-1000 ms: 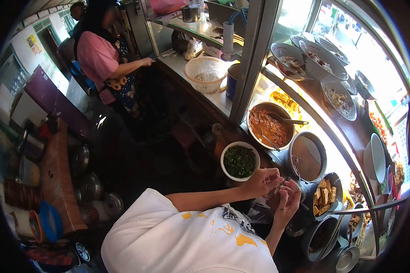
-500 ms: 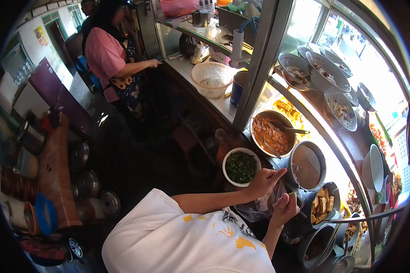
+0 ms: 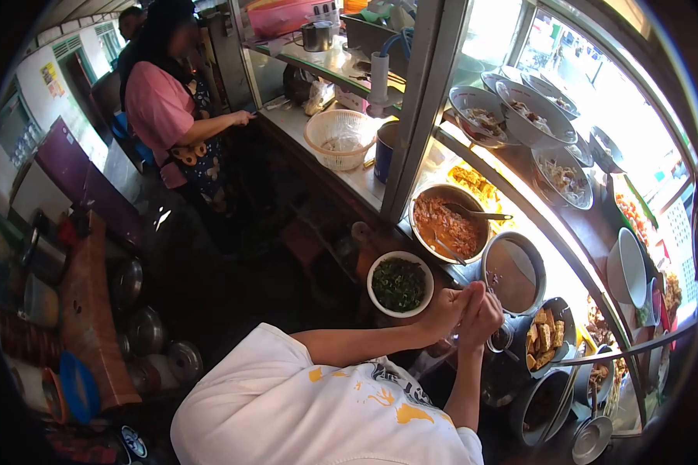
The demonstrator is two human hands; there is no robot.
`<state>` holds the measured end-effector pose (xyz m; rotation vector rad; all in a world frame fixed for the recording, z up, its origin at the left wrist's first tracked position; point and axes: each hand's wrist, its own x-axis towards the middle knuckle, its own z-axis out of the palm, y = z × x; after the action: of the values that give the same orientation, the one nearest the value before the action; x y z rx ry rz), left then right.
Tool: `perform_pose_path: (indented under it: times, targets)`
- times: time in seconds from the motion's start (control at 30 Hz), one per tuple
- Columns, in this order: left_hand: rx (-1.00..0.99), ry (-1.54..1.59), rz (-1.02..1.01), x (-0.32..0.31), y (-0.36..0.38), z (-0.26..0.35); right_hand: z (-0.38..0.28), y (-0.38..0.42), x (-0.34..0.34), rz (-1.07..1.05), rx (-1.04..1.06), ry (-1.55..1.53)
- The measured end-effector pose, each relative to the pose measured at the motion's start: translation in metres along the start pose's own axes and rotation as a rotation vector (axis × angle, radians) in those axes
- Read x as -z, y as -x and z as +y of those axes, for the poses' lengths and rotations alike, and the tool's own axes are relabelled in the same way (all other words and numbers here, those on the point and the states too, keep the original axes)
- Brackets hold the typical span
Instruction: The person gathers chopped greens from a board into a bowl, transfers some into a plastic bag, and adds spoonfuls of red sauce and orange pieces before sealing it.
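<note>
My left hand (image 3: 444,311) and my right hand (image 3: 481,316) meet in front of me, fingers closed and pressed together. Whatever is between the fingertips is hidden or too small to name. Just beyond them stands a round pot of pale liquid (image 3: 513,267). Left of my hands is a white bowl of chopped green leaves (image 3: 398,284). A metal pan of reddish stew (image 3: 444,226) with a ladle (image 3: 479,214) lies farther off. To the right sits a pot with fried golden-brown pieces (image 3: 545,342). Clear plastic shows dimly below my hands.
Bowls of food (image 3: 531,116) stack on the glass case's shelf at right. A metal post (image 3: 423,116) rises ahead. Beyond it are a plastic basket (image 3: 340,139) and a person in a pink top (image 3: 159,105). A wooden bench (image 3: 93,310) with pots beside it stands at left.
My hands, apart half a second ago with the left fingers extended, have come together and their fingers are closed. The view has shifted slightly, moving the surroundings left.
</note>
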<state>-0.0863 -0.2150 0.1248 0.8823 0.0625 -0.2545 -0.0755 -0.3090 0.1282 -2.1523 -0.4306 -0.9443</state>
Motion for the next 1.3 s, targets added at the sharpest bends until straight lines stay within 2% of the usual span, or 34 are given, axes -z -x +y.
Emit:
perform_pose_path:
  times: [0.03,0.07,0.13,0.17,0.2,0.27,0.33,0.37,0.47,0.5,0.57,0.63,0.73,0.83,0.93,0.97,1.03,1.17,1.27,1.3]
  targets:
    - [-0.049,0.002,0.003,0.003,-0.006,-0.009,-0.002,0.001,-0.003,-0.01,-0.105,-0.058]
    - [-0.105,0.012,0.013,0.008,-0.014,-0.017,-0.011,0.007,-0.001,-0.058,0.012,-0.064]
    - [-0.079,0.008,0.044,0.019,-0.019,-0.014,-0.046,0.015,-0.002,-0.149,0.235,-0.1]
    - [-0.05,0.033,0.027,0.018,-0.017,-0.018,-0.035,0.009,-0.007,-0.023,0.215,-0.155]
    - [-0.025,0.058,0.006,0.014,-0.016,-0.016,-0.011,0.008,-0.004,-0.044,0.114,-0.016]
    - [-0.037,0.049,0.053,0.015,-0.016,-0.015,0.008,0.006,-0.005,-0.046,-0.094,-0.056]
    - [-0.056,0.045,0.104,0.015,-0.021,-0.014,-0.02,0.012,-0.006,-0.09,0.116,-0.094]
    - [-0.059,0.024,0.038,0.021,-0.024,-0.016,-0.032,0.016,-0.007,-0.107,0.212,-0.112]
    - [0.002,-0.11,0.033,0.01,-0.008,-0.001,-0.009,0.0,-0.001,-0.023,-0.144,-0.087]
    - [-0.041,-0.185,0.006,0.015,-0.007,0.0,0.009,0.002,0.014,-0.223,-0.395,-0.042]
    - [-0.173,-0.326,0.028,0.026,-0.009,0.012,0.004,-0.009,0.018,-0.192,-0.245,-0.346]
    - [-0.289,-0.492,0.053,0.03,-0.012,0.018,-0.003,-0.018,0.032,-0.297,-0.073,-0.365]
    - [-0.386,-0.604,0.001,0.029,-0.014,0.025,-0.014,-0.019,0.051,-0.523,-0.278,-0.324]
    - [-0.344,-0.72,-0.226,0.037,-0.009,0.046,-0.007,-0.011,0.057,-0.545,-0.313,-0.27]
    - [-0.305,-0.514,-0.377,0.039,-0.002,0.056,-0.019,-0.015,0.068,-0.535,-0.301,-0.137]
    - [-0.205,-0.312,-0.397,0.045,-0.003,0.051,-0.019,-0.013,0.068,-0.516,-0.312,-0.145]
    - [-0.109,-0.202,-0.437,0.049,-0.001,0.052,-0.017,-0.008,0.065,-0.481,-0.331,-0.167]
    - [0.008,0.024,-0.499,0.051,-0.006,0.044,-0.011,-0.003,0.062,-0.414,-0.343,-0.373]
    - [0.227,0.044,-0.566,0.035,-0.001,0.062,-0.012,-0.011,0.07,-0.36,-0.367,-0.643]
    - [0.219,-0.034,-0.607,0.029,-0.001,0.064,-0.014,-0.012,0.072,-0.34,-0.388,-0.78]
